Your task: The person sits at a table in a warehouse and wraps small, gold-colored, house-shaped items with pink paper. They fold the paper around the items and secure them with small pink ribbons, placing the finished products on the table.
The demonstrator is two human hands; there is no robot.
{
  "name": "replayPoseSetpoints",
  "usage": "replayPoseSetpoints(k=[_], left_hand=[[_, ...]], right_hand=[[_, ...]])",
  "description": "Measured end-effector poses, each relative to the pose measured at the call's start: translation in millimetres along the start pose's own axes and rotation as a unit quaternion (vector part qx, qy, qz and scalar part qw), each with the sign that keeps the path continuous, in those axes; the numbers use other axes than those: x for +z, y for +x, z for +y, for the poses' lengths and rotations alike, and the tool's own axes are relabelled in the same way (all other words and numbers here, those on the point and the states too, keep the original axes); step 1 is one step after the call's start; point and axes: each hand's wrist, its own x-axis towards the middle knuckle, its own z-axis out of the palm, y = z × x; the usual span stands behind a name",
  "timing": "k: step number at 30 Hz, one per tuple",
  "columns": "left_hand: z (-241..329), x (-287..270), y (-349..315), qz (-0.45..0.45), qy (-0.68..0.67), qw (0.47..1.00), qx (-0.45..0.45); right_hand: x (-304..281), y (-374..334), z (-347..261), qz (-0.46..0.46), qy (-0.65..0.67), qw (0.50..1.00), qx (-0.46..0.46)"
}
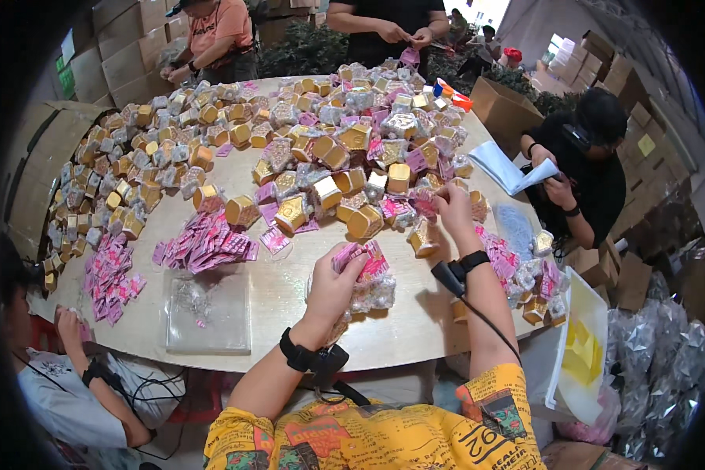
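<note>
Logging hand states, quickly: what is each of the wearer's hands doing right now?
Left hand: closed, holding pink packets.
Right hand: fingertips at a pink packet; whether it is gripped cannot be told.

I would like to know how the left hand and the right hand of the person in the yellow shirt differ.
Place: the left hand is nearer the body; the right hand reaches farther, beside the heap of golden boxes.
Hold: the left hand grips pink packets; the right hand's fingertips meet another pink packet, grip unclear.
Shared: both are bare, with black wrist straps.
</note>
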Motion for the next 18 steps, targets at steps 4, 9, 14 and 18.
replayPoseSetpoints(k=[4, 9, 14, 18], left_hand=[[-0.9, 2.5, 2.2, -0.005, -0.007, 1.0, 0.018], [4.6, -0.1, -2.1, 0.011, 0.017, 1.0, -0.009], [7.2, -7.2, -0.1, 0.018, 0.017, 1.0, 0.004], [6.7, -5.3, 4.0, 0.009, 0.001, 1.0, -0.018]], right_hand=[[1.9, 13.8, -0.2, -0.128, 0.021, 0.99, 0.048], [22.2, 19.3, -10.0, -0.048, -0.149, 0.988, -0.012], [2.8, 32.6, -13.1, -0.111, -0.206, 0.972, 0.035], [6.8, 28.3, -11.5, -0.101, -0.262, 0.959, 0.033]])
